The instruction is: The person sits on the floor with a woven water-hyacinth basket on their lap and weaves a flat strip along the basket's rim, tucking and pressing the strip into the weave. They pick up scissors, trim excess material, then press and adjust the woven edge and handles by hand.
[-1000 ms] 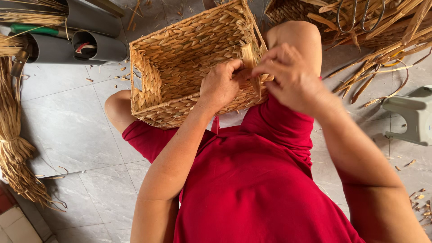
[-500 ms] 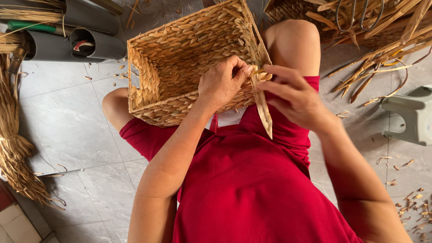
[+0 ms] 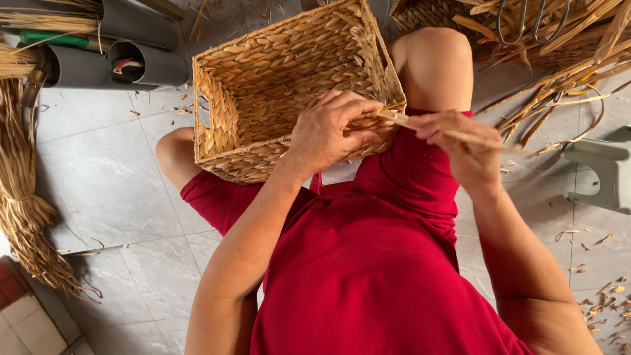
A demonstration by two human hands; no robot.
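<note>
Here the left hand (image 3: 328, 135) grips the basket (image 3: 282, 72) rim while right-hand fingers (image 3: 437, 125) pinch the fibre strip (image 3: 473, 138).

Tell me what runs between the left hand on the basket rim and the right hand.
In the head view, a flat pale straw strip spans from the left hand on the woven basket rim to the right hand, which grips it.

Basket (image 3: 276, 85) – woven dry straw, rough; floor tiles (image 3: 112, 197) – smooth grey, matt.
</note>
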